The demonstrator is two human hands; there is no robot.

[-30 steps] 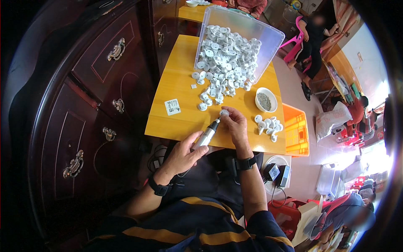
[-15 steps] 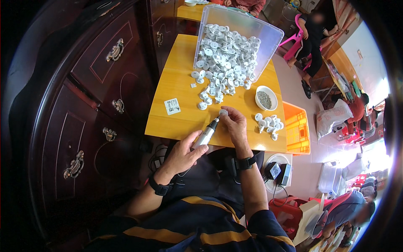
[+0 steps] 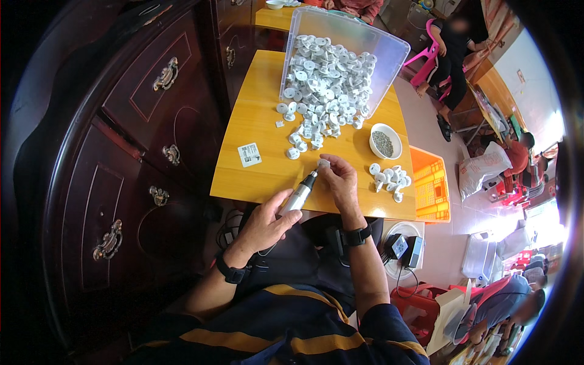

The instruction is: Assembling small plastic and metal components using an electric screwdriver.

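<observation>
My left hand [image 3: 270, 219] is wrapped round a silver and black electric screwdriver [image 3: 297, 198], which slants up and to the right. Its tip meets a small white plastic part [image 3: 323, 163] pinched in the fingers of my right hand [image 3: 341, 182]. The fingers partly cover that part, and any screw at the tip is too small to make out. To the right of my right hand lies a small group of white plastic parts [image 3: 389, 177]. A white bowl [image 3: 398, 146] of small metal screws [image 3: 382, 144] stands beyond that group.
A clear plastic bin [image 3: 389, 67] lies tipped on the yellow table [image 3: 237, 176], many white parts [image 3: 328, 79] spilling out toward me. A printed label card [image 3: 250, 154] lies at left. Dark drawers [image 3: 146, 134] flank the table; an orange crate [image 3: 433, 188] stands right. Other people sit farther off.
</observation>
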